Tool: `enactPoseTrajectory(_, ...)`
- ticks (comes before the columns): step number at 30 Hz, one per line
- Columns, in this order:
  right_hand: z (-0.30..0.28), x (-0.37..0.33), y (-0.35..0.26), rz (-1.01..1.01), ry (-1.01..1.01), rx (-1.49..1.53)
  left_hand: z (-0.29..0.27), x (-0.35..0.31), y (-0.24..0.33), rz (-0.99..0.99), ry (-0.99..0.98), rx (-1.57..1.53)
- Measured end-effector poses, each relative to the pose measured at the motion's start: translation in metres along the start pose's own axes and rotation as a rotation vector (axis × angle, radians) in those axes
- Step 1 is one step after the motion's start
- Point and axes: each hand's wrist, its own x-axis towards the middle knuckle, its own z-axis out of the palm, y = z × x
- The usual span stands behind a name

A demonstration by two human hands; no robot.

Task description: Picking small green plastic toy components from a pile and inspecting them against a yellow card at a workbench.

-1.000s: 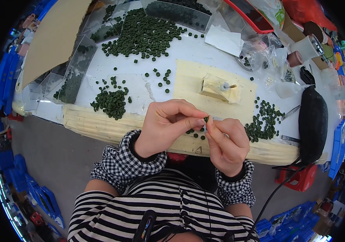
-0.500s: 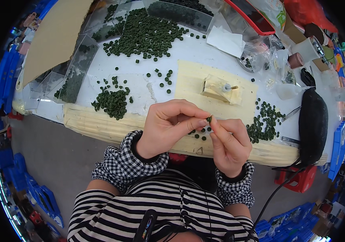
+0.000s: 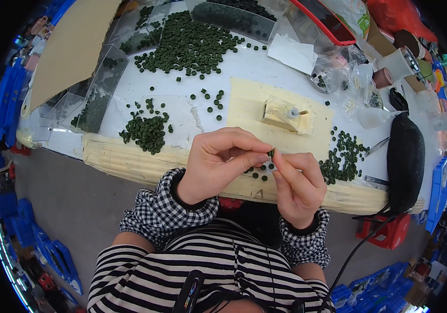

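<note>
Above the table's near edge, my left hand (image 3: 223,164) pinches a small dark green round piece (image 3: 271,153) between thumb and forefinger. From the other side my right hand (image 3: 300,185) meets it, fingers closed together and the forefinger's tip against the piece; whether anything else sits in those fingers is hidden. A few similar green pieces (image 3: 263,178) lie just under the hands. Beyond them a pale block (image 3: 281,116) with a metal pin stands on a cream sheet (image 3: 244,96).
Small green pieces form a large heap (image 3: 187,44) at the back, a smaller pile (image 3: 145,133) at left and a scatter (image 3: 343,156) at right. Clear plastic trays (image 3: 100,94), a cardboard sheet (image 3: 69,49), a red-framed phone (image 3: 328,21) and a black pouch (image 3: 406,156) surround the work area.
Almost nothing differs. Both hands keep the same pinch on the green piece, with only a very slight shift.
</note>
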Motion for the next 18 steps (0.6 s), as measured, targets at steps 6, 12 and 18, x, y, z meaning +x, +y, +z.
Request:
enactPoseTrajectory(6,0.0000,-0.0003,-0.0007,0.007,0.000,-0.003,0.0039,-0.0020,-0.0001,-0.077,0.074,-0.089)
enactPoseTrajectory(12,0.0002,-0.0006,-0.0001,-0.001,-0.005,-0.004,0.0005,-0.0006,0.0009,-0.010,0.025,-0.011)
enactPoseTrajectory(18,0.0010,0.0000,0.0002,-0.012,0.010,-0.014,-0.0005,-0.0004,-0.0011,0.080,0.033,0.131)
